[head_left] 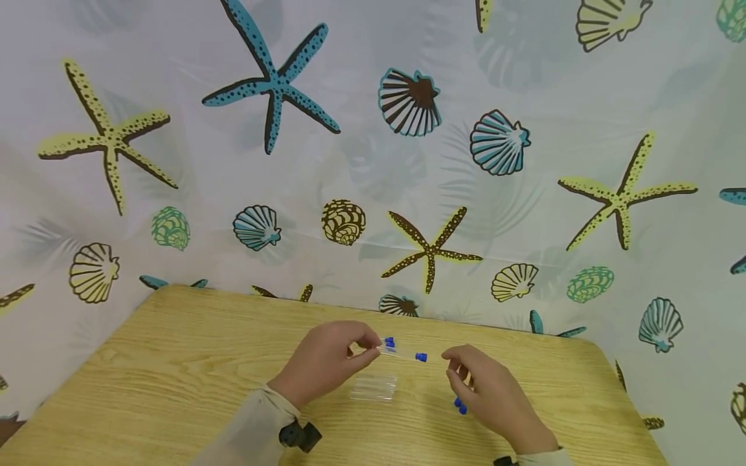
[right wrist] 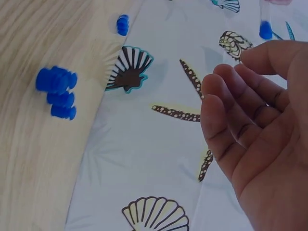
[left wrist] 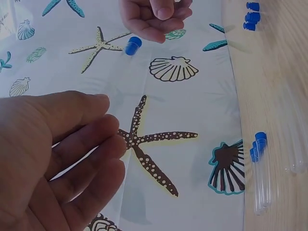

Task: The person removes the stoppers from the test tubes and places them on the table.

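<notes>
My left hand (head_left: 332, 357) pinches a clear test tube (head_left: 402, 353) between thumb and fingertips. The tube's blue cap (left wrist: 134, 45) points toward my right hand (head_left: 492, 391). That hand is held in the air just right of the cap, fingers loosely curved, with nothing in it and apart from the tube. Beneath it lie several loose blue caps (right wrist: 57, 82) on the table. Beyond the left hand, a few capped test tubes (left wrist: 262, 178) rest side by side. Nearer to me, a row of clear tubes without caps (head_left: 373, 388) lies between the hands.
The light wooden table (head_left: 192, 343) bears everything. Behind it and at its sides hangs a white cloth (head_left: 350, 168) printed with starfish and shells. A dark device (head_left: 300, 436) is strapped to the left wrist.
</notes>
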A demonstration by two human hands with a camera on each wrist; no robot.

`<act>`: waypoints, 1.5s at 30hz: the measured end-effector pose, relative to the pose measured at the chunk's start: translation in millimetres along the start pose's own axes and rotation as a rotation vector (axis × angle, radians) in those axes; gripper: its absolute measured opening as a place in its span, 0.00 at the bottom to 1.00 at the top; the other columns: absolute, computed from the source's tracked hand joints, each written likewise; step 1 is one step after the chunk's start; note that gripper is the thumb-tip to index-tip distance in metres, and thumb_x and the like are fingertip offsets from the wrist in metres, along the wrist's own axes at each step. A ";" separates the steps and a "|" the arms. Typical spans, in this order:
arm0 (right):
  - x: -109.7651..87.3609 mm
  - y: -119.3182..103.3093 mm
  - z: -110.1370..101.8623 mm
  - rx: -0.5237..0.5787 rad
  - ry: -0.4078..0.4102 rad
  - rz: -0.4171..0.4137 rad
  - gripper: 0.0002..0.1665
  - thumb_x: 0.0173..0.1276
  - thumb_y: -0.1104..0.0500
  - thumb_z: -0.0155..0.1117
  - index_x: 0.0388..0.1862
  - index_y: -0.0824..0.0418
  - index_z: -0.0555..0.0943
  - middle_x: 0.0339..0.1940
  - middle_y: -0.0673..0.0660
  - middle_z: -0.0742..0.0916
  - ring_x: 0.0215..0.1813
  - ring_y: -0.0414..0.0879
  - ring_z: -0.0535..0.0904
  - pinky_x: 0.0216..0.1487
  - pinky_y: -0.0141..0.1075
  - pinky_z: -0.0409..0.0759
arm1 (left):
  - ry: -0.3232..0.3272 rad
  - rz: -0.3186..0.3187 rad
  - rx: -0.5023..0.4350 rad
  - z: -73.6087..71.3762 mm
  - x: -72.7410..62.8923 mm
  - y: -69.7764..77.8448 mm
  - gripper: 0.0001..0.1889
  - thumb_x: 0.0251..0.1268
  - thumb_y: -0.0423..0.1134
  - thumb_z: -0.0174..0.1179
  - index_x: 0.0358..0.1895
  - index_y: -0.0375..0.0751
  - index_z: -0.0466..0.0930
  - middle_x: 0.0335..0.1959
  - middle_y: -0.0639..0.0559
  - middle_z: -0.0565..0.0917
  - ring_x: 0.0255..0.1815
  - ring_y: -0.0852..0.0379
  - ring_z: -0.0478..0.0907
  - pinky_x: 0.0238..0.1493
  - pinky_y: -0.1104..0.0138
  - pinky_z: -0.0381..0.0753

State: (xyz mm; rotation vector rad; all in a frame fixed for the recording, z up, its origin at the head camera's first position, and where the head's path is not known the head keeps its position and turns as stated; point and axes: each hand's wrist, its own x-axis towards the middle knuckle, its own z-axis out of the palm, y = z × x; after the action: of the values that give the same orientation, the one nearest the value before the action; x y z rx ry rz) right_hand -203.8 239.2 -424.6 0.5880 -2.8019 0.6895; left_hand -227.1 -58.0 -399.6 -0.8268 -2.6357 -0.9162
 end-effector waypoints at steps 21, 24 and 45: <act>-4.4 -15.9 -2.4 0.076 0.128 -0.190 0.13 0.70 0.58 0.73 0.52 0.52 0.83 0.36 0.38 0.81 0.32 0.35 0.76 0.30 0.27 0.78 | 0.069 0.244 -0.043 8.5 -1.9 5.9 0.04 0.70 0.43 0.69 0.44 0.53 0.90 0.39 0.63 0.89 0.36 0.68 0.83 0.34 0.76 0.80; -4.7 -17.0 -2.0 0.105 0.169 -0.223 0.12 0.70 0.60 0.73 0.50 0.52 0.84 0.34 0.37 0.81 0.31 0.33 0.75 0.29 0.27 0.78 | 0.074 0.249 -0.047 8.9 -2.8 8.2 0.04 0.71 0.43 0.69 0.44 0.53 0.90 0.39 0.63 0.89 0.36 0.69 0.82 0.34 0.77 0.80; -4.6 -20.0 -2.8 0.105 0.280 -0.380 0.11 0.69 0.64 0.72 0.48 0.52 0.85 0.31 0.39 0.79 0.29 0.28 0.71 0.28 0.22 0.75 | 0.037 0.213 -0.016 8.2 -3.5 13.3 0.08 0.72 0.46 0.67 0.48 0.51 0.87 0.42 0.61 0.89 0.39 0.69 0.85 0.35 0.75 0.82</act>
State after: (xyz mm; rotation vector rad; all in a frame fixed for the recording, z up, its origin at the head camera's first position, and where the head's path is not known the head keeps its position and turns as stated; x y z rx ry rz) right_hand -191.0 225.8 -415.4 0.9311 -2.3194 0.7712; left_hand -216.8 -45.8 -400.7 -1.0602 -2.4531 -0.8873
